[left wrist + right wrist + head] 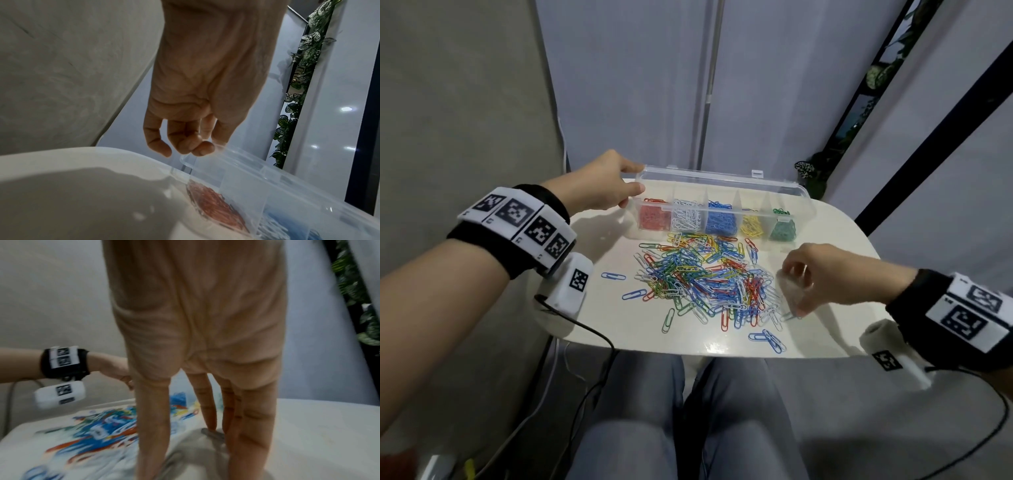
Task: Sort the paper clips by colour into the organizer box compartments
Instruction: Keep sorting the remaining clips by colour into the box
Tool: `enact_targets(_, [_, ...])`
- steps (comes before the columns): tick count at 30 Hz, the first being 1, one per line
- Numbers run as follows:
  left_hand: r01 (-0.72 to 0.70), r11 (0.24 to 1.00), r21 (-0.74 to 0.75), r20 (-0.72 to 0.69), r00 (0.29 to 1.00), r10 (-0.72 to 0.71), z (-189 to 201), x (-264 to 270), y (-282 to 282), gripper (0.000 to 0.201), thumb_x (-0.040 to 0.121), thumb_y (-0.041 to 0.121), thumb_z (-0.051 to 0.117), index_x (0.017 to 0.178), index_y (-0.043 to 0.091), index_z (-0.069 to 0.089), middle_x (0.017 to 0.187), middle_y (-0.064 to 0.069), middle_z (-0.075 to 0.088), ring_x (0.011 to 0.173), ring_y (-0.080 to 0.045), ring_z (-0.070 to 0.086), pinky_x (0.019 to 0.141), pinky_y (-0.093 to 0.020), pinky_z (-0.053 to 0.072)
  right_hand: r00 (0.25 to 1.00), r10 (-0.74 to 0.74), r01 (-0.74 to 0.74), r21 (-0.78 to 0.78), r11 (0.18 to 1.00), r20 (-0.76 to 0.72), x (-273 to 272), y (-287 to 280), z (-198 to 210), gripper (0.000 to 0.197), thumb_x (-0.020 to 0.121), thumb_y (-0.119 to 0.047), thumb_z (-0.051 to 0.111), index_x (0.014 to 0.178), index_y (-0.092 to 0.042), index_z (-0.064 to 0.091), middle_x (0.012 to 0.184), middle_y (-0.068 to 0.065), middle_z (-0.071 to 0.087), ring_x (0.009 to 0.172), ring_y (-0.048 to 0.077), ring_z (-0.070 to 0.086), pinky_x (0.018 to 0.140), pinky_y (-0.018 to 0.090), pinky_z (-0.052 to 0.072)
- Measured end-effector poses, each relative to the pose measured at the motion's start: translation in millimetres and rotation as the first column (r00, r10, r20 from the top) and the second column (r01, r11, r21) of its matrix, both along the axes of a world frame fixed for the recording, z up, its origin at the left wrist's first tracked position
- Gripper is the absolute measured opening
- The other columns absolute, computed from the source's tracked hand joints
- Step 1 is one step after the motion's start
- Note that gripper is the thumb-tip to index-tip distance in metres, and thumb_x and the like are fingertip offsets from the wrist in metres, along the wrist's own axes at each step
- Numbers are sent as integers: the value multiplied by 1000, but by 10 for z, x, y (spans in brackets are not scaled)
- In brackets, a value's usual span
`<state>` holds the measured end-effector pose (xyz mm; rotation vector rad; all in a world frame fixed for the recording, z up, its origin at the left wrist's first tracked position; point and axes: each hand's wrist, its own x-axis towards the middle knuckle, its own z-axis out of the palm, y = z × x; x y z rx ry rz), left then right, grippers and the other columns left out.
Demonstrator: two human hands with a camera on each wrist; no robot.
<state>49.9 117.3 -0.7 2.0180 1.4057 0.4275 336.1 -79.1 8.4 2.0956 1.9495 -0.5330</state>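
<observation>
Blurred streaks of colour are all the right wrist view gives of the paper clips [702, 281], so the right hand [815, 274], fingers reaching down to the white bench [835, 240], has a grip I cannot tell. Clear plastic organizer box [717, 219] stands behind the loose wire heap, holding red, white, blue, yellow and green lots. Left hand [602, 185] pinches its raised lid [715, 180] at the corner.

Left hand [599, 183] fingers curled, right hand [815, 274] fingers extended downward.
</observation>
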Motion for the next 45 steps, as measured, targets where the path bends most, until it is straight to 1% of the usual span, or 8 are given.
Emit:
enact_targets(6, [-5, 1000, -5, -6, 1000, 5, 12, 5, -8, 51, 96, 25, 58, 145, 20, 43, 67, -10, 58, 54, -22, 40, 50, -27, 35, 987, 98, -73, 193, 979, -126, -230, 37, -91, 13, 76, -11, 73, 88, -7, 70, 76, 2, 66, 58, 7, 51, 59, 18, 41])
enact_targets(14, [-4, 1000, -6, -14, 1000, 4, 14, 11, 7, 51, 96, 25, 58, 145, 19, 44, 65, -8, 58, 53, -21, 41, 49, -26, 35, 986, 81, -61, 142, 988, -142, -301, -81, -121, 44, 67, -48, 83, 76, -17, 53, 69, -6, 53, 63, 17, 47, 59, 31, 38])
enact_targets(17, [-5, 1000, -9, -7, 1000, 5, 8, 14, 4, 51, 96, 24, 59, 145, 19, 44, 64, -8, 58, 52, -21, 41, 49, -26, 36, 991, 28, -3, 188, 982, -130, -198, 5, -101, 37, 72, -39, 82, 81, -13, 57, 75, -3, 57, 69, 19, 51, 63, 31, 41])
enact_targets(21, [-7, 1000, -5, -7, 1000, 7, 16, 12, 2, 50, 96, 24, 58, 144, 19, 44, 65, -9, 58, 52, -20, 40, 48, -25, 35, 990, -3, 26, 156, 987, -141, -71, 40, 3, 49, 67, -42, 85, 102, -20, 59, 89, -8, 56, 71, 6, 53, 60, 18, 40])
enact_targets(24, [-8, 1000, 0, -10, 1000, 8, 13, 13, 5, 51, 96, 25, 58, 145, 19, 44, 66, -9, 59, 53, -21, 42, 50, -26, 36, 995, 37, -27, 97, 995, -97, -41, -15, -1, 71, 61, -43, 88, 121, -19, 57, 104, -5, 53, 86, 13, 55, 71, 23, 42])
enact_targets(29, [-3, 1000, -1, -11, 1000, 3, 12, 8, 10, 51, 96, 26, 59, 145, 20, 44, 67, -9, 60, 56, -22, 43, 53, -27, 38, 978, 179, -165, 123, 979, -110, -84, -23, -77, 63, 66, -26, 87, 124, -21, 61, 106, -1, 51, 90, 17, 55, 80, 27, 45])
enact_targets(39, [-10, 1000, -4, 8, 1000, 10, -11, 7, 19, 51, 96, 25, 59, 144, 19, 45, 63, -8, 57, 52, -21, 40, 48, -25, 35, 963, 260, -231, 295, 927, -64, -144, 101, -130, 7, 80, -8, 67, 85, -8, 72, 84, 5, 67, 70, 20, 57, 71, 35, 49])
enact_targets(45, [-8, 1000, 6, 6, 1000, 7, -3, 8, 8, 50, 96, 25, 59, 144, 20, 45, 64, -8, 57, 51, -19, 40, 47, -25, 35, 971, 239, -236, 313, 920, 32, -183, 190, -185, 10, 77, -8, 62, 70, -2, 66, 66, 13, 63, 60, 27, 52, 59, 34, 44])
